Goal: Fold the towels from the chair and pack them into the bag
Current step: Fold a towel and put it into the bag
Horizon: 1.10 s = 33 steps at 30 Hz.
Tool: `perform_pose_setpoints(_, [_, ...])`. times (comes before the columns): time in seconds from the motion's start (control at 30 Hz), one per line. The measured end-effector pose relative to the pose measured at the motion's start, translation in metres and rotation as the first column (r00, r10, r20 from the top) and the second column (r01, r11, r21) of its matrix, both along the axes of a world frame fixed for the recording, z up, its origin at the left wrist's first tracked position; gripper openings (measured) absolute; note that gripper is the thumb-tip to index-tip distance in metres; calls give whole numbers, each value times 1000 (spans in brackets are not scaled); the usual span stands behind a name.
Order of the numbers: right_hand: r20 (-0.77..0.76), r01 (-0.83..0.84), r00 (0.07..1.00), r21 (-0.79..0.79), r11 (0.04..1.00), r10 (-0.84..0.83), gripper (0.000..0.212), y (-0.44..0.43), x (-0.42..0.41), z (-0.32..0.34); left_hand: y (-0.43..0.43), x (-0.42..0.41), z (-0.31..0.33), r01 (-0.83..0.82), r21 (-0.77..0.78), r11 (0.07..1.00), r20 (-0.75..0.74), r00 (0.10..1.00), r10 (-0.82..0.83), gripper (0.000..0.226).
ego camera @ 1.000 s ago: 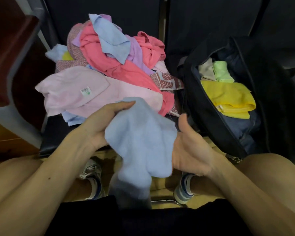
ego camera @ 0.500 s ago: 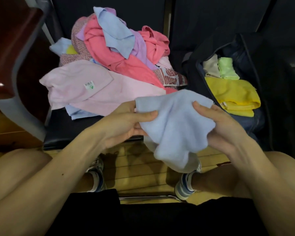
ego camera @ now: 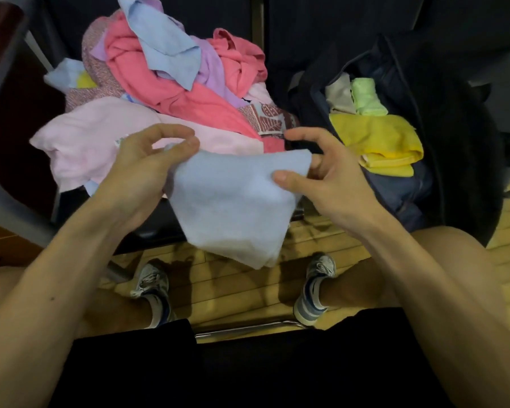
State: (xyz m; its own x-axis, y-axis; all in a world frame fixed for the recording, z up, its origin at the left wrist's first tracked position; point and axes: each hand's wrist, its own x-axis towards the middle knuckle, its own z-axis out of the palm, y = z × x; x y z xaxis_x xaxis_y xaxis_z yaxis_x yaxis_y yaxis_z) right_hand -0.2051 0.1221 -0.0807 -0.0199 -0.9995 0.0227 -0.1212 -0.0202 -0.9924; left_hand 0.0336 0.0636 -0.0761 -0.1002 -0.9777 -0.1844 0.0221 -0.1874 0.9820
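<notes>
Light blue towel (ego camera: 233, 207) held mid-frame above the floor. Its top edge is now drawn straight between the hands; 0.5 s ago it was bunched. Left hand (ego camera: 147, 169) pinches the towel's 10 o'clock corner between thumb and fingertips. Right hand (ego camera: 333, 184) grips the 2 o'clock corner, thumb on top, fingers behind. Towel pile (ego camera: 171, 92) on the chair (ego camera: 153, 222) unchanged at 11 o'clock. Open bag (ego camera: 460, 148) at 2 o'clock holds a folded yellow towel (ego camera: 377, 142).
</notes>
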Motion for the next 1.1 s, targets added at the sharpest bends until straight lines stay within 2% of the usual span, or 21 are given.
perform_pose_setpoints(0.03, [-71,-26,997,-27,999,24,47,-1,3,-2,-2,6,2,17,-12,1000,6,1000,-17,15])
perform_pose_setpoints(0.17, [-324,5,946,-80,997,-30,42,-5,7,-12,-6,20,-3,84,-81,993,110,991,-75,38])
perform_pose_setpoints(0.27, [-413,8,910,-98,995,-48,45,-7,7,-14,-7,19,-13,61,-131,990,226,974,-30,48])
perform_pose_setpoints(0.37, [-488,-5,871,-109,994,-49,43,-9,4,-16,-8,18,-21,50,-183,982,322,947,12,43])
perform_pose_setpoints(0.53, [-514,69,851,-96,993,-109,31,-12,-7,-20,-5,13,-27,46,-245,968,436,898,68,23])
perform_pose_setpoints(0.73, [-549,160,814,-102,982,-190,7,-13,-12,-23,3,4,-23,66,-351,934,549,823,148,11])
perform_pose_setpoints(0.87, [-568,179,800,-86,980,-196,5,-14,-12,-24,6,1,-22,93,-407,909,580,795,178,8])
perform_pose_setpoints(1.0, [-623,175,759,-86,981,-190,12,-14,-12,-21,5,3,-23,154,-467,871,627,752,203,11])
perform_pose_setpoints(1.1, [-547,163,825,-15,987,-144,8,-14,-14,-19,3,4,-22,192,-492,849,644,736,207,16])
